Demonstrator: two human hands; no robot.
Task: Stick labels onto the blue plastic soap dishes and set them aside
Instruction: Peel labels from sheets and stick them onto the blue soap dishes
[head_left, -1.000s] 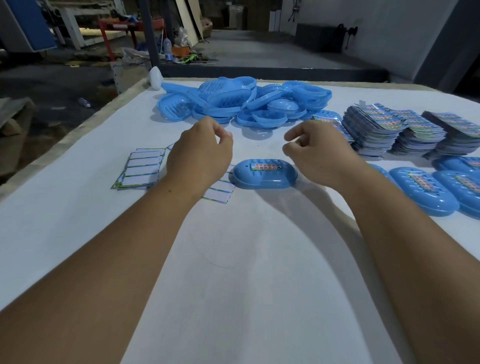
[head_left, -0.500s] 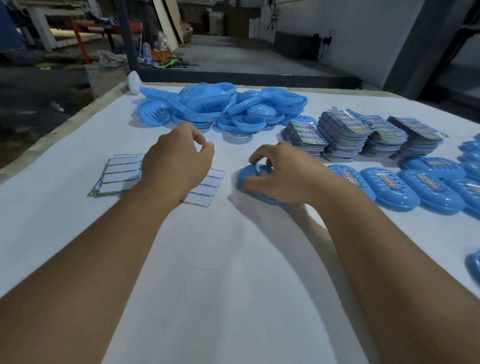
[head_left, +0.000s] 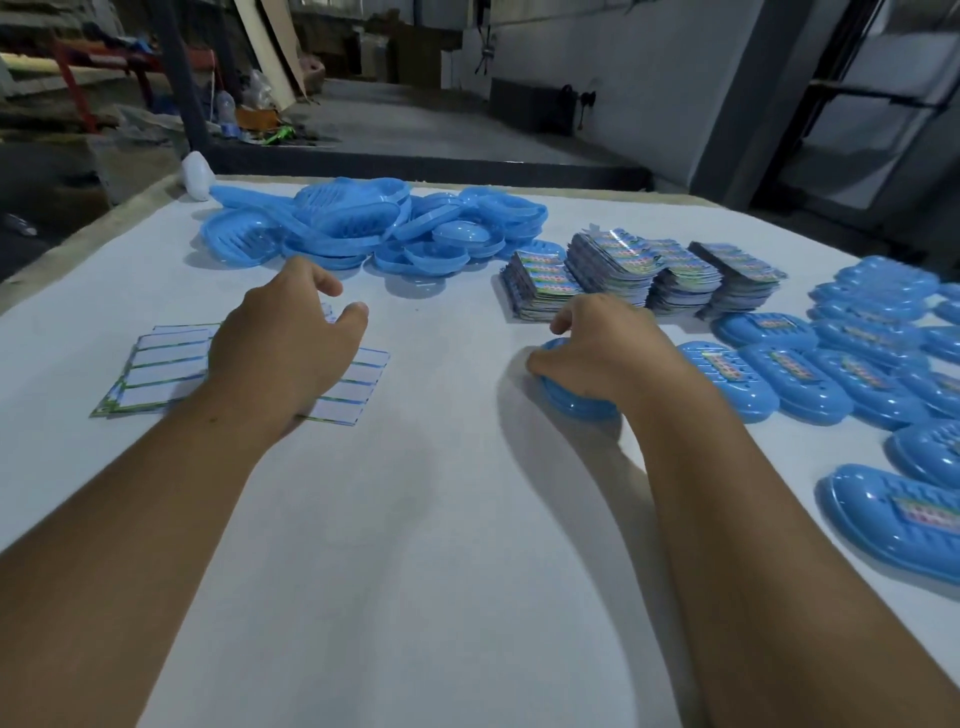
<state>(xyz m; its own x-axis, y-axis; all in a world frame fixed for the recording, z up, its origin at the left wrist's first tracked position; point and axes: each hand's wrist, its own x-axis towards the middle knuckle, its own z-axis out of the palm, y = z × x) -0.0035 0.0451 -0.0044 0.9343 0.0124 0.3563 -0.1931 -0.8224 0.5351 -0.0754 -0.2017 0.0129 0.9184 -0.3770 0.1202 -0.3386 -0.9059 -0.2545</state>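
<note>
R hand (head_left: 608, 348) grips a blue soap dish (head_left: 576, 400) from above, fingers curled round it, just beside the row of labelled dishes (head_left: 810, 384) on the table's (head_left: 415, 519) right. L hand (head_left: 291, 343) hovers, loosely curled & empty, over peeled backing sheets (head_left: 156, 369). Approx. a dozen dishes done; big unlabelled pile (head_left: 374, 228) and label stacks (head_left: 639, 270) left, so prob. under half through.

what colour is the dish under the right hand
Blue, seen in the head view: the soap dish under the right hand.
</note>
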